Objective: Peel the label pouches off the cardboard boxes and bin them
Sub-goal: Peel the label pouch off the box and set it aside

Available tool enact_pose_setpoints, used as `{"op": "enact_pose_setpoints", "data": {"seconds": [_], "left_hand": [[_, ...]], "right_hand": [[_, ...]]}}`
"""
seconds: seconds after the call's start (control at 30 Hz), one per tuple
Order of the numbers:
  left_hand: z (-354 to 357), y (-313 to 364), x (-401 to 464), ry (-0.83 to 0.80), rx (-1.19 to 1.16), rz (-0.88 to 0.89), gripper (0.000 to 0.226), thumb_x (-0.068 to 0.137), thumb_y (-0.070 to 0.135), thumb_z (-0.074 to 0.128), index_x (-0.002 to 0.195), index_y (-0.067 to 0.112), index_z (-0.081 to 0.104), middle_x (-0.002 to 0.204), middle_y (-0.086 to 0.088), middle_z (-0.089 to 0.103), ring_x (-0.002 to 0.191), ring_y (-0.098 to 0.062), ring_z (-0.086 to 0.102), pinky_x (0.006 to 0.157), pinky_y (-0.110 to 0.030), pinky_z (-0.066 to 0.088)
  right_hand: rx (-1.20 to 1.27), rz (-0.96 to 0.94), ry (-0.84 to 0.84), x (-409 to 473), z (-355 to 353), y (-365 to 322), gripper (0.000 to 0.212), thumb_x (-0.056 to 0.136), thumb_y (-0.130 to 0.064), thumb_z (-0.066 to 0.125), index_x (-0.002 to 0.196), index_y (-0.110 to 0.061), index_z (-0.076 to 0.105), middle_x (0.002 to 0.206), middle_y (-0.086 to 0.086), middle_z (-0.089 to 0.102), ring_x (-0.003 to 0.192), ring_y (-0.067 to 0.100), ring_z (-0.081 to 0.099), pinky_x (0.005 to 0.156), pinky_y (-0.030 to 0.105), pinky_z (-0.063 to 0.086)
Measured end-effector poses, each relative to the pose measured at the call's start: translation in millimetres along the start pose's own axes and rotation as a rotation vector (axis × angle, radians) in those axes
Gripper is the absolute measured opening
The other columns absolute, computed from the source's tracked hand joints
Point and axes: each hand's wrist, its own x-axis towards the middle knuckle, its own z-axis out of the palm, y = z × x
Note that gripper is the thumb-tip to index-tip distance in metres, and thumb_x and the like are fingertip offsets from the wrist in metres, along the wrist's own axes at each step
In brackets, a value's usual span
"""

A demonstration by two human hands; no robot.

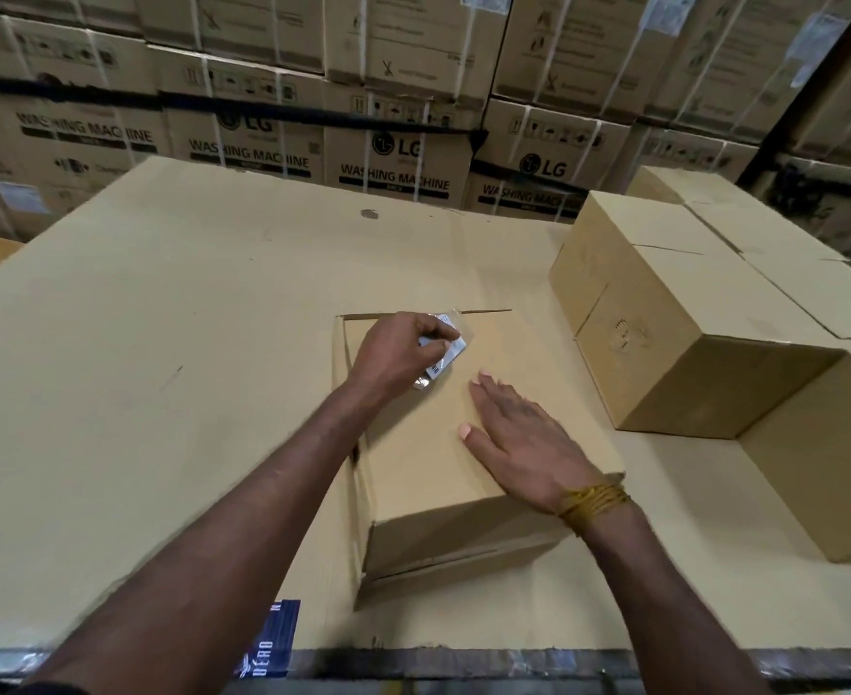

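Observation:
A closed cardboard box (428,464) lies in front of me on a large flat cardboard sheet (162,343). My left hand (393,351) grips a clear label pouch (446,351) with a white barcode slip, at the box's far left part. The pouch looks crumpled and partly lifted; whether it still sticks to the box I cannot tell. My right hand (518,443) lies flat on the box top with fingers straight, pressing it down. A yellow band circles that wrist.
Two more closed cardboard boxes (689,343) stand to the right, one behind the other. A wall of stacked washing machine cartons (393,158) runs along the back. A dark printed label (275,639) sits at the sheet's near edge. No bin is in view.

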Motion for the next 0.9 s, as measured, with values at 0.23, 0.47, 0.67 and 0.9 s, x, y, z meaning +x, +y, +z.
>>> {"op": "enact_pose_setpoints", "data": {"seconds": [0.23,0.47,0.67,0.9], "left_hand": [[-2,1,-2,0.015,-0.021,0.004,0.026,0.089,0.01,0.061,0.102,0.025,0.078,0.096,0.006,0.073,0.072,0.001,0.062,0.049,-0.007,0.042],[-1,-3,2,0.008,0.014,0.017,0.026,0.089,0.012,0.06,0.102,0.027,0.078,0.099,0.006,0.074,0.074,-0.004,0.064,0.051,-0.007,0.04],[-1,-2,1,0.018,0.041,0.049,0.025,0.088,0.014,0.063,0.103,0.026,0.079,0.099,0.009,0.074,0.088,-0.007,0.067,0.059,-0.011,0.043],[-3,-2,1,0.005,-0.029,0.025,0.027,0.088,0.011,0.06,0.1,0.026,0.079,0.096,0.008,0.074,0.076,-0.006,0.065,0.05,-0.006,0.041]], "right_hand": [[0.004,0.137,0.106,31,-5,9,0.064,0.106,-0.048,0.019,0.159,-0.018,0.0,0.167,0.0,-0.007,0.153,0.017,-0.001,0.123,0.034,0.001],[-0.025,0.091,0.06,2,6,-14,0.065,0.105,-0.049,0.019,0.159,-0.019,-0.002,0.166,-0.002,-0.011,0.153,0.015,-0.004,0.124,0.034,0.0],[0.015,0.163,0.104,42,-9,11,0.067,0.104,-0.054,0.02,0.16,-0.02,0.001,0.167,-0.002,-0.007,0.153,0.016,-0.002,0.123,0.035,0.001],[-0.053,-0.056,0.04,-14,10,-25,0.064,0.105,-0.052,0.017,0.159,-0.025,-0.001,0.165,-0.009,-0.011,0.153,0.012,-0.006,0.123,0.032,-0.001]]}}
